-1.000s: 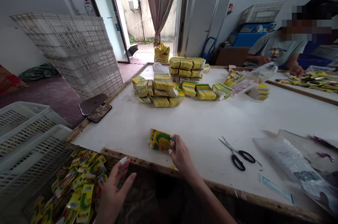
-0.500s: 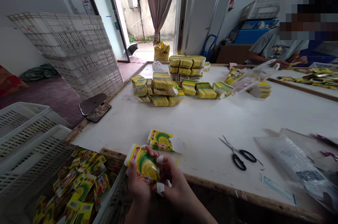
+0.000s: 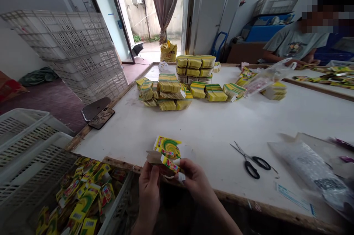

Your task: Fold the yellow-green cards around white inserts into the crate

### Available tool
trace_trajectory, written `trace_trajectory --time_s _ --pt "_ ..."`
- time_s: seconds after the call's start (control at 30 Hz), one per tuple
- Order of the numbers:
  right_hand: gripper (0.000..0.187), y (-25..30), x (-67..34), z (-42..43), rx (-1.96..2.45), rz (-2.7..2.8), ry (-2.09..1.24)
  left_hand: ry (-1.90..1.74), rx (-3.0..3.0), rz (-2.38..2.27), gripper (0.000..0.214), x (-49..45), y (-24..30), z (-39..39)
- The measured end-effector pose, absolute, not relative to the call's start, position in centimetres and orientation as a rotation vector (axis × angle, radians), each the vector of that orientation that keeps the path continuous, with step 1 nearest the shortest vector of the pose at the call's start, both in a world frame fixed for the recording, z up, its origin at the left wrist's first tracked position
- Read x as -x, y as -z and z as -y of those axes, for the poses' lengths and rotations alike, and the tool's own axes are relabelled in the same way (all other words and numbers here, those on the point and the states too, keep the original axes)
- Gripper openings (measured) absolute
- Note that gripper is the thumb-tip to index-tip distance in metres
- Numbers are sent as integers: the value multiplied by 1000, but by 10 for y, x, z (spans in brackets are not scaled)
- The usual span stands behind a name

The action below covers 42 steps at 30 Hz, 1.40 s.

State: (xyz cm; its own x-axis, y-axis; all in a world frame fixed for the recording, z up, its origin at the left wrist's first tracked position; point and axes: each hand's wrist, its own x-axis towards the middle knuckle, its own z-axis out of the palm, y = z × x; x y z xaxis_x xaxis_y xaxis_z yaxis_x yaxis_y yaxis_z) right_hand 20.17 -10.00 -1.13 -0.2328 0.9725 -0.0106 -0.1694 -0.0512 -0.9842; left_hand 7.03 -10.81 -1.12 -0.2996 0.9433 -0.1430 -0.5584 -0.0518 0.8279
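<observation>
Between my two hands is a small yellow and green printed carton (image 3: 169,164), its grey inner side and an end flap showing. My left hand (image 3: 149,183) grips its left end, thumb on top. On the right end, my right hand (image 3: 193,178) pinches the carton, with white tape on its fingertips. Just beyond the hands, a small pile of flat printed cartons (image 3: 168,145) lies on the white table (image 3: 132,131). Down to the left, a crate (image 3: 117,194) holds many folded yellow cartons (image 3: 85,198).
Black-handled scissors (image 3: 251,161) and a clear plastic bag (image 3: 306,165) lie to the right. Bundled carton stacks (image 3: 168,89) stand farther back. A phone (image 3: 101,117) rests at the left edge, near stacked white crates (image 3: 83,54). Another person (image 3: 294,45) sits across at the right.
The carton has been turned from its printed face up to a tilted, partly opened position. Both hands have shifted slightly right, my right hand now at its right end.
</observation>
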Motion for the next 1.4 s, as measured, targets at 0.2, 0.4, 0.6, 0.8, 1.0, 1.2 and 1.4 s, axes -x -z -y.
trace_trajectory --time_s 0.2,0.4,0.6,0.8,1.0,1.2,1.4 --pt "22 1 -225 96 1136 1647 -980 -1662 -765 -1188 43 -27 3 113" --pt "19 -18 -222 102 949 2205 -649 -1202 -1583 -1492 83 -5 -24 119" --pt "24 -22 -218 109 935 2243 -514 -890 -1732 -1600 63 -32 -10 119" --pt "22 -17 -219 109 930 2253 -505 -915 -1817 -1611 48 -38 -10 117" --pt "36 -10 -213 106 956 1923 -329 -876 -1725 -1703 46 -39 -11 117" --pt "34 4 -201 118 970 1555 -577 -935 -1581 -1504 65 -42 -1 121" --pt "44 1 -202 113 1080 1167 -898 -842 -1608 -1636 82 -47 11 122"
